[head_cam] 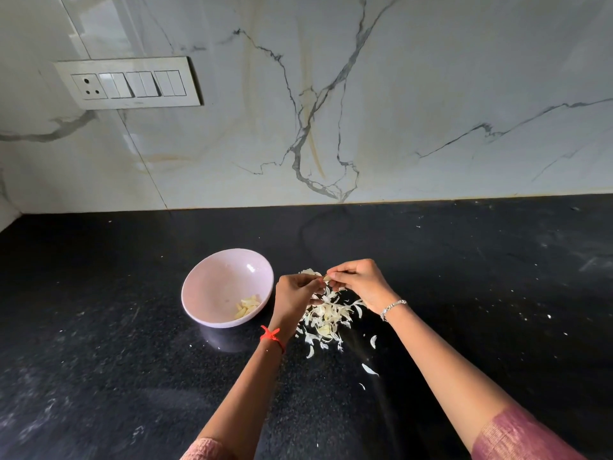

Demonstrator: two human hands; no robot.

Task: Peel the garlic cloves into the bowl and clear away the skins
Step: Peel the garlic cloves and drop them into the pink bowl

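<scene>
From the head camera, you hold one garlic clove (pixel 326 278) between both hands, above the pile of skins (pixel 326 318) in the middle of the black counter (pixel 132 376). Your left hand (pixel 295 293) has its fingers curled and pinches one end of the clove. Your right hand (pixel 358 283) pinches the other end with its fingertips.

The pink bowl (pixel 205 283) sits just left of your left hand, well away from the back edge. A few peeled cloves (pixel 247 307) rest at the bottom, on the side near you.

I think the clove could slip, because it is small and smooth. It could fall into the skins, where it would be hard to find. Loose skins also lie toward you near your right arm, so your arm could brush them further away.

The clove looks like it lies sideways. Its long way goes from hand to hand, about in line with the back edge of the counter. It is too small to tell which end is the pointy one
</scene>
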